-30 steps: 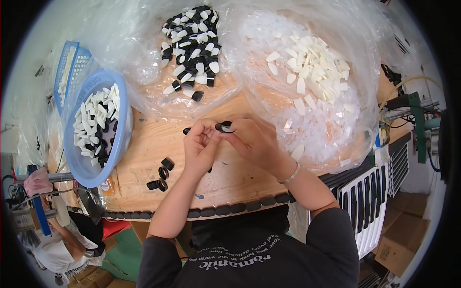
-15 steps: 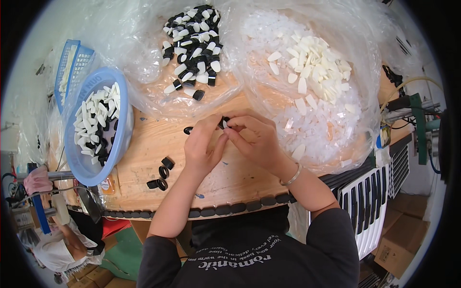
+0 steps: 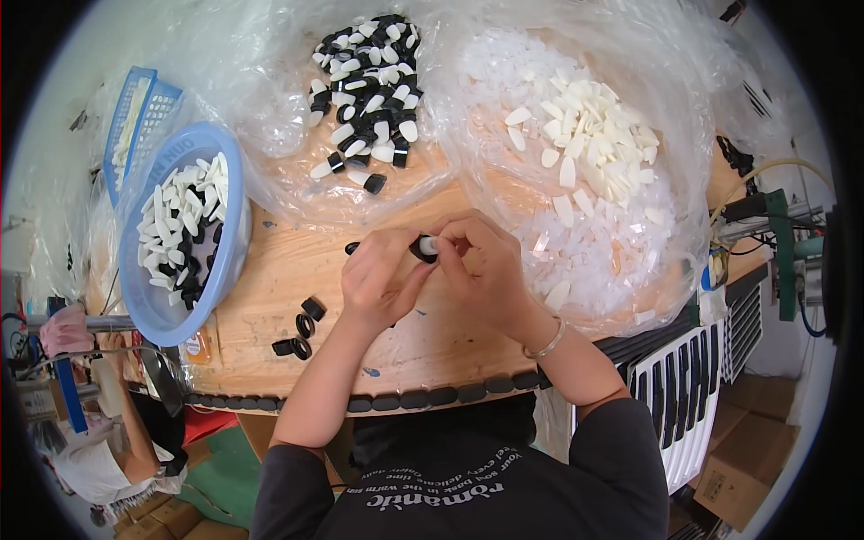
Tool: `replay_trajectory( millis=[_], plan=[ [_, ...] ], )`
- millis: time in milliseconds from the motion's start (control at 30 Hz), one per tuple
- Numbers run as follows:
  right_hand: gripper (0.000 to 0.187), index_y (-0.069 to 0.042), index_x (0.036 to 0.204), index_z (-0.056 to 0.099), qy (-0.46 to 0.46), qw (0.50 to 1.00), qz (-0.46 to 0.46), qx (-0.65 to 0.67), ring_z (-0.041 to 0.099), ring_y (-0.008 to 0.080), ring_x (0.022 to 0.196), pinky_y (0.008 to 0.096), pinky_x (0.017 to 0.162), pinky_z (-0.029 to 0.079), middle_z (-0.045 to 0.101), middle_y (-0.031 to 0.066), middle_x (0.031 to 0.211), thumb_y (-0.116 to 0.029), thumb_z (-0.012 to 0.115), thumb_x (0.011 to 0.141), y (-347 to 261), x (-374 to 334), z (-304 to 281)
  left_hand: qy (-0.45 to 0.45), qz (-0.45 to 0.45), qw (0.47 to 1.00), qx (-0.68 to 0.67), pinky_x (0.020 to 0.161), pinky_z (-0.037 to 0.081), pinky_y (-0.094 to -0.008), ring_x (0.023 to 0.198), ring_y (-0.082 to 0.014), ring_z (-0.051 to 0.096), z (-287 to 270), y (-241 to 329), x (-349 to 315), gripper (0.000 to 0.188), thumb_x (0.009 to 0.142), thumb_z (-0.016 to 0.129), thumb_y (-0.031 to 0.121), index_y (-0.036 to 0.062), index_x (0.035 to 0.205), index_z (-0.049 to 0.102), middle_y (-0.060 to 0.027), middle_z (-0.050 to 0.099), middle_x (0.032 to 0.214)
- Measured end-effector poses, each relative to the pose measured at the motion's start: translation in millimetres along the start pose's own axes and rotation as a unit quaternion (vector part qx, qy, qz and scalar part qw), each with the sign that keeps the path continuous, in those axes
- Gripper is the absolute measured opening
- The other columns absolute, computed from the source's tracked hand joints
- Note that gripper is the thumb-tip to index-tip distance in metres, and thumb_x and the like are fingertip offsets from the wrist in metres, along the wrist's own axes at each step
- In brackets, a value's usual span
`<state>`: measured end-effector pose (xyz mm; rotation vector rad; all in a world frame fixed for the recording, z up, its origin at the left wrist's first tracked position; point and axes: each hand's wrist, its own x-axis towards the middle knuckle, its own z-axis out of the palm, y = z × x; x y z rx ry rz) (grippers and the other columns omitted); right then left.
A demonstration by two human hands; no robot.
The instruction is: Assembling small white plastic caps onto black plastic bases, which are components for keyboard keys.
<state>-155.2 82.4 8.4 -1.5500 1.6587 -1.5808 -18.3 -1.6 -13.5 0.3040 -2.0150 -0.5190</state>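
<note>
Both hands pinch one small black-and-white plastic piece above the wooden table.

The round blue plastic basin point(image 3: 229, 236) holds flat white oval tips with black caps among them. A clear crinkled plastic bag point(image 3: 270, 171) holds assembled black-and-white pieces; a second clear bag point(image 3: 684, 225) holds loose white oval tips on translucent scraps. The left hand point(image 3: 378, 279) and right hand point(image 3: 486, 270) grip the small black cap with white insert point(image 3: 425, 247) between fingertips, just over the pale wooden table point(image 3: 270, 297); its long axis lies roughly left-right, white end toward the right hand. Loose black ring caps point(image 3: 301, 328) lie left of the left wrist.
</note>
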Motion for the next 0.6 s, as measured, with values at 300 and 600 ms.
replay_trajectory(
  millis=[300,600],
  plan=[
    [0.011,-0.001,0.087,0.060,0.017,0.993,-0.096,-0.071,0.067,0.0224,0.075,0.0277,0.066,0.053,0.067,0.0132,0.092,0.005,0.062,0.079,3.0,1.7,0.6,0.019,-0.036,0.999,0.021,0.066,0.050,-0.0345,0.077,-0.0314,0.062,2.5,3.0,-0.3,0.044,0.064,0.077,-0.002,-0.0036,0.105,0.060,-0.0164,0.064,0.090],
    [0.022,-0.003,0.097,0.064,-0.039,0.996,-0.066,-0.037,0.066,0.0291,0.092,0.0311,0.077,0.053,0.064,0.0162,0.107,0.001,0.068,0.076,1.9,3.2,-3.8,0.001,-0.027,0.999,0.044,0.069,0.051,-0.0360,0.080,-0.0339,0.061,-0.7,3.0,0.1,0.043,0.068,0.074,0.000,-0.0019,0.108,0.060,-0.0175,0.063,0.096]
  ],
)
